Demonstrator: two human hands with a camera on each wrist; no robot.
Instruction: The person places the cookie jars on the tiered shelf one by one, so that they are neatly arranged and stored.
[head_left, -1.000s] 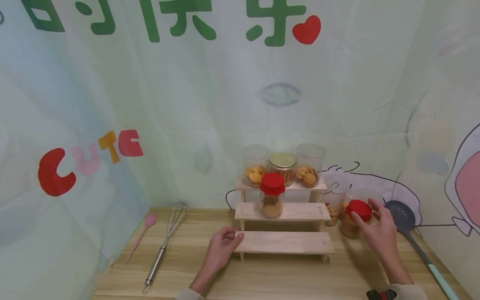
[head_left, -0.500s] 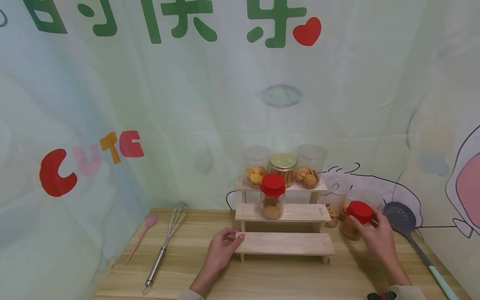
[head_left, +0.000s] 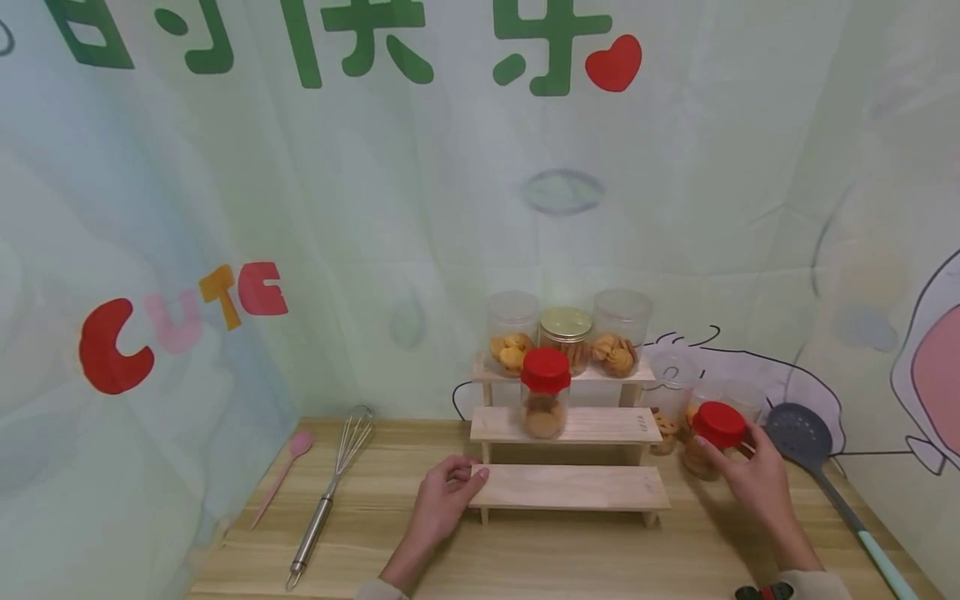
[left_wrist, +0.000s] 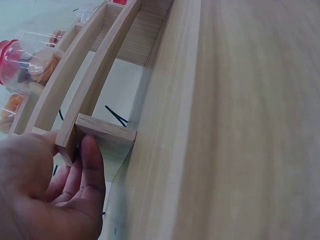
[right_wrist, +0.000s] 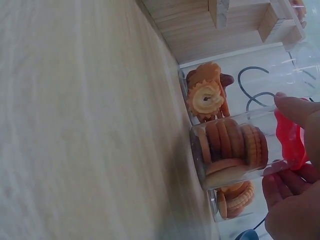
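My right thumb and fingers (right_wrist: 274, 192) are clamped round the red-lidded cookie jar (head_left: 712, 438), upright on the wooden tabletop (head_left: 570, 558) right of the tiered wooden rack (head_left: 607, 425). My left hand (head_left: 446, 497) pinches the left end of the rack's lowest step (head_left: 570, 487).

A staged, kitchen-like corner is suggested: a wood-grain tabletop (head_left: 420, 442) is walled in by pale green printed hangings (head_left: 360, 200), a silver wire whisk (head_left: 324, 504) and a grey perforated skimmer (head_left: 801, 433) are laid out, and clear cookie-filled jars (head_left: 513, 332) are shelved on a three-tiered wooden stand (head_left: 570, 486).
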